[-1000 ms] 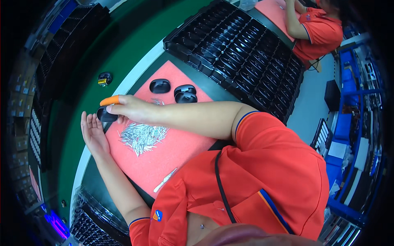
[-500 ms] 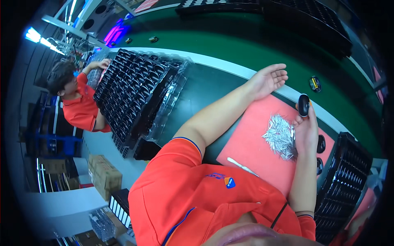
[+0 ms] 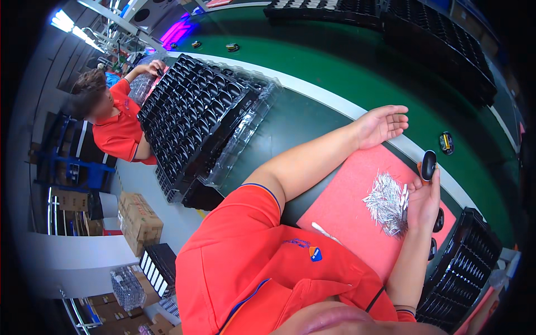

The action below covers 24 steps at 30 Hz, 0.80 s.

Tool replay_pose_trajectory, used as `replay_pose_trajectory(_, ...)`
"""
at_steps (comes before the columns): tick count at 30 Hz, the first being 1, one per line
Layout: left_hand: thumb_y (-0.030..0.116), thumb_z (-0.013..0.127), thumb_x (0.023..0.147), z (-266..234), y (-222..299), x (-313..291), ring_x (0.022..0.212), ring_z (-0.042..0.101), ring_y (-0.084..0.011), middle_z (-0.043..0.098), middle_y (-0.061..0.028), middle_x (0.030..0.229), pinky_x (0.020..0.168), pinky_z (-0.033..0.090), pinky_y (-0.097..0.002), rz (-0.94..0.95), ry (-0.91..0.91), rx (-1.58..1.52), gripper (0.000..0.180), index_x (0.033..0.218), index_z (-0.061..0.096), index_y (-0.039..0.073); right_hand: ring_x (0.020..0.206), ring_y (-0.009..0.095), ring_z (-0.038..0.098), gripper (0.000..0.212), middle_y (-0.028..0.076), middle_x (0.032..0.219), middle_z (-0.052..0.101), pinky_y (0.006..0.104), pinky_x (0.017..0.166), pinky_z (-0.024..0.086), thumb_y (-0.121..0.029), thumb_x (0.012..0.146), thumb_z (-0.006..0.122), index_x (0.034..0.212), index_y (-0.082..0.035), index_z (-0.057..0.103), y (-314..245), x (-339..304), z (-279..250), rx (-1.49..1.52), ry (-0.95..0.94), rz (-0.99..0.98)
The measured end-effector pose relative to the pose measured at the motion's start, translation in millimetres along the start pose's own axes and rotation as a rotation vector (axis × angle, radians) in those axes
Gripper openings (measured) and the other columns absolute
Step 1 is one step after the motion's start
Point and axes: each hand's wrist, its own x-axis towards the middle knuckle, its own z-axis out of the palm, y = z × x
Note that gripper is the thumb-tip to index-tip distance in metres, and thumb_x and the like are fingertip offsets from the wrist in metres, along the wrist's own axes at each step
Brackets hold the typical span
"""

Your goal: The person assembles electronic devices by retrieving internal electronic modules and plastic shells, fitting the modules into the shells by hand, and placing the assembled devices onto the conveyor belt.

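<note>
My left hand (image 3: 384, 126) rests palm inward at the far edge of a pink foam mat (image 3: 340, 201), fingers stretched out and holding nothing. Between thumb and fingers of my right hand (image 3: 424, 202) is a glossy black oval piece (image 3: 428, 165), held upright above the mat's right side. An orange bit shows at its left edge. Beside that hand lies a heap of thin silver pins (image 3: 387, 204). Two more black oval pieces (image 3: 439, 220) sit right of my right wrist, partly hidden. A slim white tool (image 3: 325, 233) lies on the mat's near edge.
Stacked black compartment trays (image 3: 192, 120) stand left; another black tray (image 3: 462, 262) is at the right. Beyond a pale rail (image 3: 329, 103) runs a green belt-like surface (image 3: 335, 61) carrying a small black-and-yellow part (image 3: 446, 143). A co-worker in red (image 3: 114, 120) works at far left.
The whole view has shifted, so the scene sits lower and further right. The black oval piece has turned slightly in my right hand. My left hand stays stretched out at the mat's edge.
</note>
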Motion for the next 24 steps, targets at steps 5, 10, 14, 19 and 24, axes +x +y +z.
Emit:
replay_pose_trajectory(5, 0.026, 0.052, 0.094, 0, -1, -1, 0.097, 0.062, -0.0185, 0.064, -0.0069, 0.102, 0.086, 0.051, -0.0302, -0.012, -0.003, -0.006, 0.032, 0.119, 0.055, 0.005, 0.069, 0.009, 0.044, 0.034, 0.008, 0.103, 0.060, 0.0228, 0.063, 0.039, -0.032, 0.098, 0.049, 0.120, -0.007, 0.050, 2, 0, 1, -0.007, -0.014, -0.005)
replay_pose_trajectory(10, 0.026, 0.052, 0.094, 3, 3, -2, 0.097, 0.062, -0.0182, 0.064, -0.0062, 0.101, 0.086, 0.051, -0.0301, 0.000, 0.013, 0.021, 0.033, 0.119, 0.055, 0.005, 0.069, 0.009, 0.043, 0.033, 0.010, 0.102, 0.060, 0.0237, 0.063, 0.038, -0.033, 0.098, 0.049, 0.117, -0.006, 0.052, 3, 0, 0, 0.005, -0.016, 0.014)
replay_pose_trajectory(14, 0.026, 0.052, 0.094, 2, 3, -1, 0.097, 0.062, -0.0181, 0.063, -0.0064, 0.101, 0.086, 0.051, -0.0300, 0.000, -0.014, 0.012, 0.032, 0.118, 0.055, 0.004, 0.069, 0.009, 0.043, 0.034, 0.010, 0.101, 0.060, 0.0239, 0.064, 0.038, -0.034, 0.098, 0.048, 0.114, -0.004, 0.052, 2, -3, 7, -0.031, -0.010, 0.011)
replay_pose_trajectory(19, 0.025, 0.052, 0.095, 3, 4, -5, 0.097, 0.062, -0.0181, 0.064, -0.0066, 0.101, 0.086, 0.051, -0.0301, 0.011, -0.008, 0.026, 0.032, 0.118, 0.056, 0.004, 0.069, 0.009, 0.043, 0.034, 0.009, 0.100, 0.061, 0.0237, 0.064, 0.038, -0.033, 0.098, 0.048, 0.115, -0.004, 0.052, 3, -3, 9, -0.068, 0.009, -0.021)
replay_pose_trajectory(24, 0.025, 0.052, 0.095, 2, 3, -4, 0.097, 0.062, -0.0181, 0.064, -0.0067, 0.101, 0.085, 0.051, -0.0303, 0.008, -0.016, 0.031, 0.031, 0.116, 0.057, 0.005, 0.067, 0.009, 0.043, 0.034, 0.009, 0.099, 0.061, 0.0241, 0.064, 0.038, -0.033, 0.098, 0.048, 0.115, -0.003, 0.052, 2, -4, 8, -0.091, 0.024, -0.037)
